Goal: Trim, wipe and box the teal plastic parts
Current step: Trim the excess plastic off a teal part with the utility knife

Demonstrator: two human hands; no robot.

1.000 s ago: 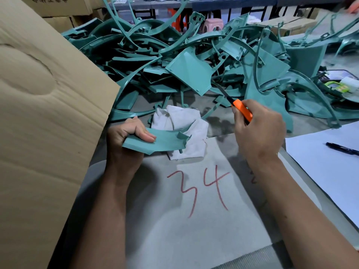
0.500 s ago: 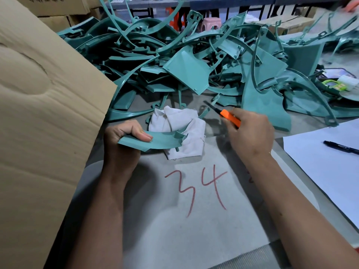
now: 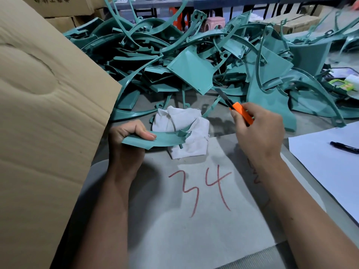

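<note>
The teal parts point(image 3: 191, 71) are smooth, slightly glossy plastic, the rag point(image 3: 186, 125) is crumpled white cloth, the box flap point(image 3: 48, 105) is matt corrugated cardboard, the knife handle point(image 3: 243, 113) is bright orange plastic, and the sheet point(image 3: 330, 162) is plain white paper.

The right hand point(image 3: 258, 133) drew the orange utility knife point(image 3: 241, 113) from beside the white rag point(image 3: 184, 133) back toward two o'clock, its blade swinging to eleven o'clock, nearer the pile of teal parts point(image 3: 194, 70).
</note>
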